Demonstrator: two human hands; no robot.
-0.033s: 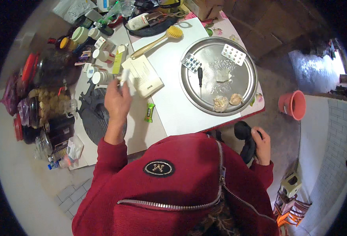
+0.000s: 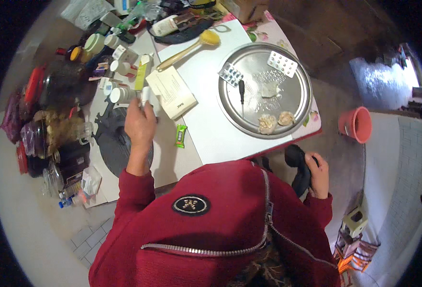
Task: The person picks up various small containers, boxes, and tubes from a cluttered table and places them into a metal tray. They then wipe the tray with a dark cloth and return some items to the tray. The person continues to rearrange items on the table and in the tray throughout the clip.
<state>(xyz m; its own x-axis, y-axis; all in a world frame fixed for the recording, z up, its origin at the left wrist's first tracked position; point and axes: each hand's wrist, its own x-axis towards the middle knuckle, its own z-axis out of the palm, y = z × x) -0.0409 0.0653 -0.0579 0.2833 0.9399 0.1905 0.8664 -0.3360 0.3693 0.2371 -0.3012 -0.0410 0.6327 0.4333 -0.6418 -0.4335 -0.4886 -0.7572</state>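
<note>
Over the left part of the table, my left hand (image 2: 140, 126) pinches a small white tube-shaped thing (image 2: 146, 94) between thumb and fingers. Just beyond it are several white bottles (image 2: 120, 94) and a yellow-green box (image 2: 142, 74). Beneath the hand lies a dark grey leaf-shaped mat (image 2: 117, 143). To its right are a cream booklet or flat box (image 2: 172, 93) and a green packet (image 2: 181, 136). Off the table's front right edge, my right hand (image 2: 319, 176) is closed around a black rounded thing (image 2: 298, 165) whose kind I cannot make out.
A round metal tray (image 2: 224, 103) holds two blister packs (image 2: 282, 64), a black-handled screwdriver (image 2: 242, 91), a whitish piece (image 2: 270, 89) and two crumpled cream lumps (image 2: 267, 124). A yellow-bristled brush (image 2: 184, 53) lies behind. Jars crowd the left; a pink bucket (image 2: 357, 125) stands at right.
My left hand has shifted slightly left and nearer, and the white thing in it, blurred before, now shows more clearly. My right hand keeps its hold on the black thing.
</note>
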